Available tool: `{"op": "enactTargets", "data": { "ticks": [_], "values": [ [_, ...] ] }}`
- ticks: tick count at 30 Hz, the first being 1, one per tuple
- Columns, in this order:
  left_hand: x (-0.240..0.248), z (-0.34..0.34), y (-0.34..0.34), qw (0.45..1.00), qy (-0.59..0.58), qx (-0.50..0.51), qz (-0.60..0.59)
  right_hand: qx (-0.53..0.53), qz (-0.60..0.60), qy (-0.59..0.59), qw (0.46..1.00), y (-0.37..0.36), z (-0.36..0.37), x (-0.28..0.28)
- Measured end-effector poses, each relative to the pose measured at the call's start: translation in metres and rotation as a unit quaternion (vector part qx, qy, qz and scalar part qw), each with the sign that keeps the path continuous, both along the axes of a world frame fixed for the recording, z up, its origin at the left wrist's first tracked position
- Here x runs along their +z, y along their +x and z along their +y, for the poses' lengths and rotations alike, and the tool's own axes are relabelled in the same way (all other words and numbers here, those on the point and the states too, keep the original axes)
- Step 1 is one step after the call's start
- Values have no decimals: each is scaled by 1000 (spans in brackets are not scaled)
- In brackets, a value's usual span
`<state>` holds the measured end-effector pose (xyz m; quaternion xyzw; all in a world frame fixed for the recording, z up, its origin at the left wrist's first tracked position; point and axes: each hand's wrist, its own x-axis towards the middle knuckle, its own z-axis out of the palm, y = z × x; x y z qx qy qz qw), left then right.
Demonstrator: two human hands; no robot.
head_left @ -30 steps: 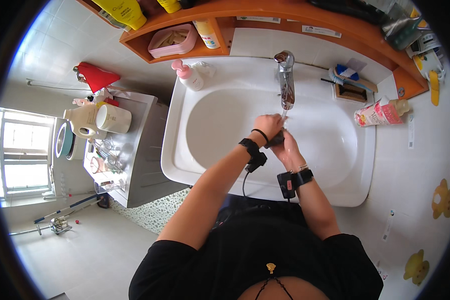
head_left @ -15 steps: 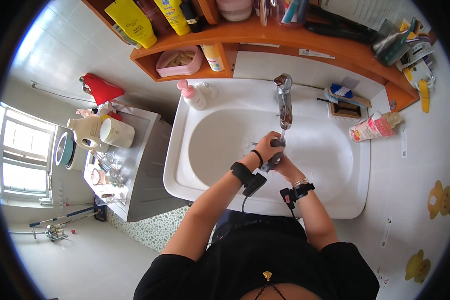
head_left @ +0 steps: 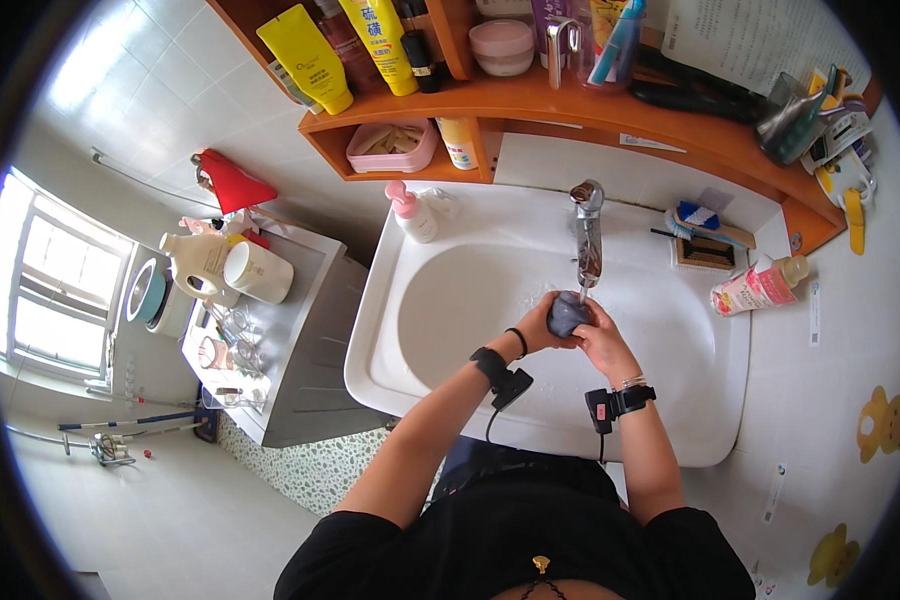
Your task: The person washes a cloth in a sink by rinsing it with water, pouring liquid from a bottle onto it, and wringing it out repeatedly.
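Observation:
A dark grey wad of wet-looking cloth (head_left: 568, 314) is bunched into a ball between my two hands, over the white washbasin (head_left: 435, 310). My left hand (head_left: 536, 327) grips it from the left, fingers curled round it. From the right, my right hand (head_left: 603, 338) closes on the same wad. Just above them is the spout of the chrome tap (head_left: 588, 240), with a thin stream of water running down at the cloth. What kind of cloth item it is cannot be made out. Drops of water speckle the basin around my hands.
A pink-topped pump bottle (head_left: 412, 212) stands on the basin's back left corner. Brushes (head_left: 703, 240) and a pink bottle (head_left: 760, 286) are at the right. An orange wooden shelf (head_left: 530, 98) with toiletries overhangs the back. A washing machine (head_left: 305, 335) bearing jugs stands left.
The grey cloth hung lower and longer between my hands before; now it is gathered into a compact ball. My hands have turned round it, and the whole view has shifted slightly.

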<state>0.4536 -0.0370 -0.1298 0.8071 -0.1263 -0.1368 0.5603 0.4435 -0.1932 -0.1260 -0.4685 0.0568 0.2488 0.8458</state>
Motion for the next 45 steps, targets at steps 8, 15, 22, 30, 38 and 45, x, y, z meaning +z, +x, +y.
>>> {"op": "enactTargets", "data": {
  "ticks": [8,15,22,30,38,45],
  "values": [
    [-13,-27,-21,828,463,-23,-316,-36,230,-48,971,-2,15,0],
    [18,-37,-20,885,464,12,-29,-185,-45,-205,960,16,41,-54],
    [-1,-21,-10,927,353,-71,103,-137,-12,-272,952,9,48,-40],
    [-16,-16,-6,942,136,-152,267,-17,-62,-312,948,5,22,-39],
    [-15,6,6,981,30,27,190,95,-94,-120,984,-7,-9,-15],
    [17,-24,11,940,319,22,-117,107,-92,-285,948,-8,-18,-21]
  ]
}}
